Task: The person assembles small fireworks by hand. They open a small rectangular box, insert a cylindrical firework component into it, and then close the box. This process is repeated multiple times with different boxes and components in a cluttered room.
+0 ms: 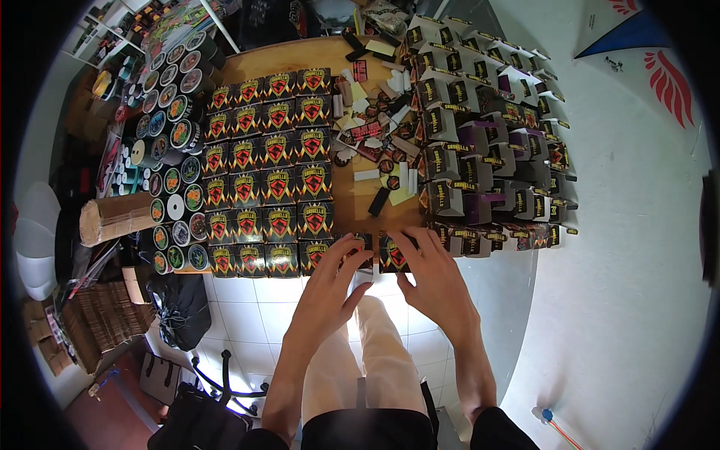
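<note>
Both hands are over the near edge of the table. My left hand [326, 289] curves over a black box at the end of the closest row, its fingers bent and its thumb held apart from them. Just to the right, my right hand [439, 289] has its fingers over the top and its thumb at the near side of a black box [391, 255] with a red and gold shield emblem. A narrow gap separates the two boxes. Closed boxes of the same kind [279, 146] stand in rows to the left.
Open-topped black boxes [457, 157] fill the right side of the table. Loose small packets, round discs and papers [375, 127] are heaped between the groups. Round lidded tubs [180, 135] stand at far left. Below are a black bag [180, 311] and an office chair base [229, 382].
</note>
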Action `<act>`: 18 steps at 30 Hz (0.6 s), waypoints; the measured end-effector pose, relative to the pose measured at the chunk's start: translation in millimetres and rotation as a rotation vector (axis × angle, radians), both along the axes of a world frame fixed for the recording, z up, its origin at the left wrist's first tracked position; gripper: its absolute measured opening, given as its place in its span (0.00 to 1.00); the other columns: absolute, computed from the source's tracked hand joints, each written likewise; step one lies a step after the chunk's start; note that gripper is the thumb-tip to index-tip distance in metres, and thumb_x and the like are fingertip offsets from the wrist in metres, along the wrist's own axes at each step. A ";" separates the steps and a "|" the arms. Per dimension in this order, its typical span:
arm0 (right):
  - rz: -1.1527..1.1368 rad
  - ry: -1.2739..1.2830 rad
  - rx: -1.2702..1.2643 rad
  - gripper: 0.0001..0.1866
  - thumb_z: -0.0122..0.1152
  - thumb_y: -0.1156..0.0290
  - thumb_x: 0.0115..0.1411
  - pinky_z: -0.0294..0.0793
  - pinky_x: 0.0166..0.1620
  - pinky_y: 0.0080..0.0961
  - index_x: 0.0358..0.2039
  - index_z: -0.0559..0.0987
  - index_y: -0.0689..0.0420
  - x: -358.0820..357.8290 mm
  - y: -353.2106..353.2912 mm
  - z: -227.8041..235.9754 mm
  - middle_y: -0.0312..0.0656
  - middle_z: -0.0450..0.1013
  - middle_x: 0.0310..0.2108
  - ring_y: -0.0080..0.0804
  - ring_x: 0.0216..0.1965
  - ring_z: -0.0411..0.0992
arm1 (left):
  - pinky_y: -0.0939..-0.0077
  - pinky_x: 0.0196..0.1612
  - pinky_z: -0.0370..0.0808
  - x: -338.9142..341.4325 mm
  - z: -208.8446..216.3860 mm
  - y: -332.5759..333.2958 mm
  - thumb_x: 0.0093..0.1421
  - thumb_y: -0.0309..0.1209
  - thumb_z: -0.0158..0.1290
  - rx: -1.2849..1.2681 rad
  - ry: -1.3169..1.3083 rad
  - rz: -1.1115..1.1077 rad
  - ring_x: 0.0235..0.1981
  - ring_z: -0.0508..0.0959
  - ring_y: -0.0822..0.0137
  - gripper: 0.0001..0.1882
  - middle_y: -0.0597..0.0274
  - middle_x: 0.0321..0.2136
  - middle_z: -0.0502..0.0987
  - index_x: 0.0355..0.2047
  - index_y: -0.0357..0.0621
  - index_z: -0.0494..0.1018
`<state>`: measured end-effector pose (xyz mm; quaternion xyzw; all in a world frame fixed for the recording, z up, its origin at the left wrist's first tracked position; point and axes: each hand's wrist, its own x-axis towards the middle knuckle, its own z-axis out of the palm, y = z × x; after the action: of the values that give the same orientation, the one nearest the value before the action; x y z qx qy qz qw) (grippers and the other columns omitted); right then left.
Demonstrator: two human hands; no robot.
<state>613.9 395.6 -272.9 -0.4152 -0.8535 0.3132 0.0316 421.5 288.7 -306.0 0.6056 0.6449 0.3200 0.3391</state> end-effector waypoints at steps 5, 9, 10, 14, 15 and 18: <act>0.015 0.047 0.036 0.35 0.68 0.86 0.51 0.76 0.62 0.46 0.63 0.73 0.65 -9.2 -2.5 -21.7 0.53 0.70 0.57 0.54 0.60 0.71 | 0.50 0.72 0.69 5.8 -8.3 7.7 0.59 0.22 0.68 0.010 0.076 -0.011 0.72 0.67 0.45 0.32 0.52 0.66 0.70 0.64 0.45 0.71; 0.002 0.049 0.050 0.35 0.67 0.87 0.53 0.77 0.60 0.46 0.63 0.73 0.65 -7.5 -4.7 -38.5 0.55 0.70 0.58 0.55 0.60 0.72 | 0.48 0.75 0.66 13.1 -17.4 17.1 0.57 0.20 0.66 0.036 0.177 -0.036 0.71 0.67 0.44 0.36 0.51 0.65 0.69 0.66 0.46 0.69; 0.001 0.050 0.044 0.34 0.67 0.87 0.53 0.78 0.60 0.46 0.63 0.73 0.64 -7.1 -5.5 -41.1 0.55 0.70 0.58 0.56 0.60 0.72 | 0.47 0.76 0.66 13.4 -20.1 17.9 0.57 0.19 0.66 0.045 0.190 -0.040 0.71 0.68 0.44 0.36 0.50 0.65 0.70 0.67 0.46 0.69; -0.020 0.085 -0.010 0.35 0.67 0.87 0.53 0.79 0.58 0.47 0.63 0.73 0.63 -3.5 -4.6 -43.2 0.54 0.70 0.58 0.56 0.61 0.72 | 0.46 0.74 0.68 13.8 -24.6 20.9 0.55 0.17 0.66 0.065 0.159 -0.013 0.67 0.70 0.42 0.37 0.51 0.64 0.71 0.66 0.44 0.69; -0.021 0.094 -0.015 0.35 0.67 0.87 0.53 0.80 0.58 0.47 0.64 0.73 0.62 -3.3 -4.3 -42.1 0.53 0.70 0.59 0.56 0.61 0.72 | 0.47 0.74 0.68 12.9 -25.3 21.4 0.55 0.17 0.66 0.065 0.162 -0.018 0.66 0.71 0.41 0.38 0.51 0.64 0.71 0.66 0.44 0.69; -0.035 0.117 -0.062 0.35 0.66 0.87 0.54 0.80 0.57 0.47 0.64 0.73 0.62 -3.8 -4.4 -35.7 0.53 0.70 0.59 0.56 0.61 0.73 | 0.47 0.74 0.68 8.0 -24.6 21.7 0.54 0.18 0.67 0.062 0.141 -0.033 0.64 0.72 0.41 0.38 0.51 0.62 0.73 0.66 0.44 0.69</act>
<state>610.2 391.3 -308.5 -0.4120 -0.8326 0.3626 0.0741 429.5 310.3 -330.7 0.6474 0.6468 0.2906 0.2793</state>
